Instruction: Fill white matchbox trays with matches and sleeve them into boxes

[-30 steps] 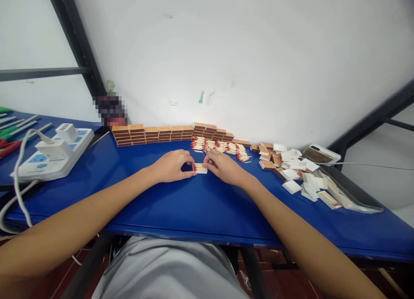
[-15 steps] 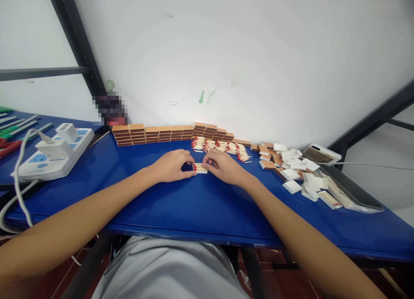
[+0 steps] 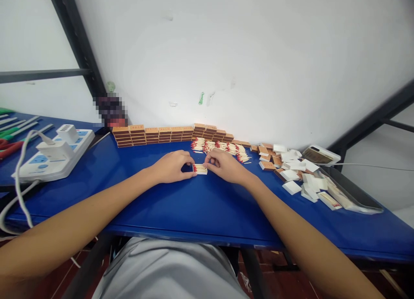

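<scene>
A small white matchbox tray (image 3: 201, 171) lies on the blue table, with red-tipped matches in it, their heads toward the left. My left hand (image 3: 173, 166) grips the tray's left end between thumb and fingers. At the tray's upper right corner my right hand (image 3: 221, 164) is closed in a pinch; what its fingertips hold, if anything, is too small to make out. Just behind my hands a long heap of loose matches (image 3: 220, 147) spreads along the table.
Stacked brown matchboxes (image 3: 129, 136) line the wall. On the right lie jumbled white trays and matchbox sleeves (image 3: 293, 164), beside a phone (image 3: 321, 154) and a dark flat tray (image 3: 354, 187). A power strip (image 3: 54, 161) with cables sits at left, near red-handled tools (image 3: 11, 149).
My right fingertips have shifted very slightly right along the tray, uncovering a little more of the matches. My left hand and the tray hold their place.
</scene>
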Demonstrator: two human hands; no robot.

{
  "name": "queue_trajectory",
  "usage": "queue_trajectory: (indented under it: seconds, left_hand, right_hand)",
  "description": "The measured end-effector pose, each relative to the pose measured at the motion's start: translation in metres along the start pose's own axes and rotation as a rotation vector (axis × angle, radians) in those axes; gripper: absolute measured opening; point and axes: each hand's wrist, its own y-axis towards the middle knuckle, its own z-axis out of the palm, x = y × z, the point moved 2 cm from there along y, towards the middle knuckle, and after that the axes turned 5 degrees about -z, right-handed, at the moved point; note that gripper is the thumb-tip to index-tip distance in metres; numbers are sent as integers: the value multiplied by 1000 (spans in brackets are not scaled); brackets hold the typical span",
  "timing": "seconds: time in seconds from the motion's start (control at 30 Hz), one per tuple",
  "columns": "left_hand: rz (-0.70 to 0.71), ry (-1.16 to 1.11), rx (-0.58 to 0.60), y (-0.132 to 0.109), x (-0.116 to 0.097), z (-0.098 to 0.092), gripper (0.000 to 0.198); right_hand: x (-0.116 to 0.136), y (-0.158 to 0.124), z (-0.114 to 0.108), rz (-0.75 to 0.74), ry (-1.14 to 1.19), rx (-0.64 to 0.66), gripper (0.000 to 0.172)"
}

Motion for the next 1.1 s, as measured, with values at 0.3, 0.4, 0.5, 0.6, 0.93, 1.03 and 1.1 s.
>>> queue_trajectory:
  seconds: [0.3,0.4,0.5,0.6,0.93,1.03,1.1]
  left_hand:
    - [-14,-7,13,-2,0,-1,29]
    - [-20,-4,-3,-2,1,0,30]
    - [-19,-12,-9,-2,2,1,30]
    - [-21,-13,-4,-3,2,1,28]
    - [-15,-10,-7,-3,1,0,29]
    - [-11,-19,-13,-3,2,0,27]
    - [-16,-25,-21,-3,3,0,27]
  right_hand:
    - [-114,13,-88,704,-67,-395,29]
    - [-124,24,-83,767,3,-347,36]
    - [-123,42,-67,784,25,-332,38]
    - [-121,60,-58,789,-15,-388,27]
    - [-118,89,-44,792,102,-458,32]
    - [-114,88,-49,819,185,-476,29]
    - [-109,83,-56,822,242,-494,26]
